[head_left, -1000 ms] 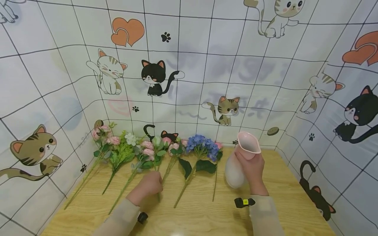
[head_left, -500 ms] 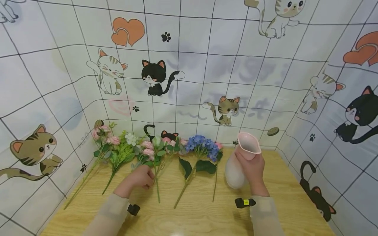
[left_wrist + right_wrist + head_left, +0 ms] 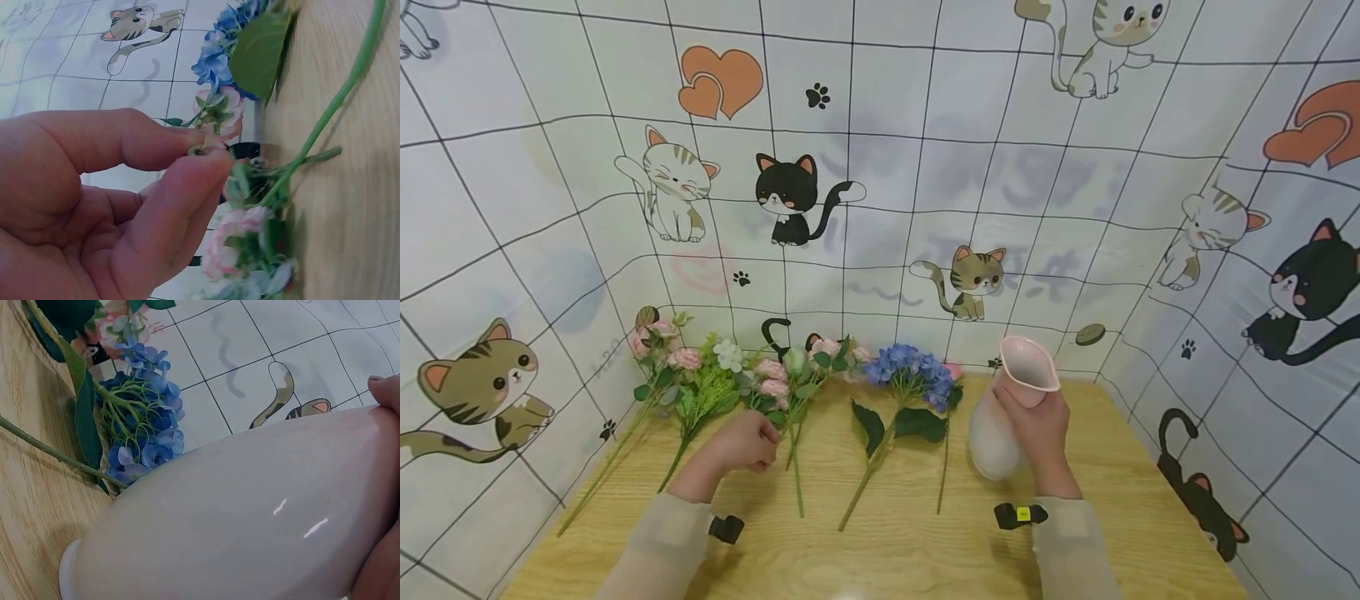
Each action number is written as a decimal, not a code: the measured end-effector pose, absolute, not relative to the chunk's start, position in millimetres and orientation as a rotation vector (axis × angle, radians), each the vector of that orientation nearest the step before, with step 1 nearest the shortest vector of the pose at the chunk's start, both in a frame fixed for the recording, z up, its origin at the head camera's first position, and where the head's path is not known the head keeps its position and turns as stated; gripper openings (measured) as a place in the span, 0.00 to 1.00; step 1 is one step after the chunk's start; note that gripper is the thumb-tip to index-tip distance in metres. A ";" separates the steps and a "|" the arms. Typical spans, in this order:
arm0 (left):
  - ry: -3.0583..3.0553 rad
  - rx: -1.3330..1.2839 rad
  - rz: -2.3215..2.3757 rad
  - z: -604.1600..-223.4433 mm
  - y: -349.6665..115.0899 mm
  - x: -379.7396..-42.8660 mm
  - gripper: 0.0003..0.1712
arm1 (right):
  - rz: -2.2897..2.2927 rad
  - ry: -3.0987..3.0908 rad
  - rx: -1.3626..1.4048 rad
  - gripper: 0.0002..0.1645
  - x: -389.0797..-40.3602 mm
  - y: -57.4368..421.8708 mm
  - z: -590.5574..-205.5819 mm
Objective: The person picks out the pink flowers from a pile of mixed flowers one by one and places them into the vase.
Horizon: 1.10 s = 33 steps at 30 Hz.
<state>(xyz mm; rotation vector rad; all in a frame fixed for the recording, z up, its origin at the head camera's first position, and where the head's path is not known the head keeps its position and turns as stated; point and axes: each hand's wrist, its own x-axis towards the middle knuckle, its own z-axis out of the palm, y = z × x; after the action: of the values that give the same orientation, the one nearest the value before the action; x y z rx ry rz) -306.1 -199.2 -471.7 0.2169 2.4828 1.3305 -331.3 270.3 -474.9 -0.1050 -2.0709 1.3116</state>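
Note:
My left hand (image 3: 743, 442) pinches a thin green stem (image 3: 199, 151) between thumb and fingertips, its cut end facing the camera in the left wrist view. A spray of pink artificial roses (image 3: 827, 348) leans up to the right from that hand, overlapping a greenish-white rose (image 3: 793, 361). My right hand (image 3: 1041, 429) grips the pink neck of a white ceramic vase (image 3: 992, 437). The vase tilts slightly, its wide pink mouth facing up; its base is near the tabletop in the right wrist view.
On the wooden table (image 3: 880, 567) lie a blue hydrangea (image 3: 910, 375) with large leaves, pink roses (image 3: 683, 358) at far left, and yellow-green foliage (image 3: 711, 387) with white blossoms. A thin stem (image 3: 943, 467) lies left of the vase. Cat-patterned cloth walls (image 3: 887, 183) surround the table.
My left hand has moved left and slightly back, drawing the pink rose stem along; its blooms now slant across the neighbouring flowers. My right hand and the vase have stayed in place.

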 end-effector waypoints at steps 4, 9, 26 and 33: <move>2.581 0.197 1.292 -462.9 -198.1 -301.2 0.09 | 1.312 -2.067 -0.099 0.43 -331.2 270.4 -475.4; 2.651 0.196 1.287 -453.8 -195.1 -294.8 0.14 | 1.324 -2.068 -0.094 0.43 -330.8 270.2 -474.4; 2.680 0.165 1.498 -471.4 -155.7 -292.1 0.13 | 1.331 -2.002 -0.014 0.41 -326.6 271.9 -469.1; 2.594 0.152 1.695 -467.5 -137.9 -286.2 0.11 | 1.407 -2.020 0.008 0.44 -323.2 276.0 -462.4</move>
<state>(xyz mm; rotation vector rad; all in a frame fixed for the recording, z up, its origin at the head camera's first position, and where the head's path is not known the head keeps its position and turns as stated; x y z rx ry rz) -286.2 -137.9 -467.5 0.1521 2.5942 1.6948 -323.2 276.0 -462.4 0.0082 -2.0205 1.4069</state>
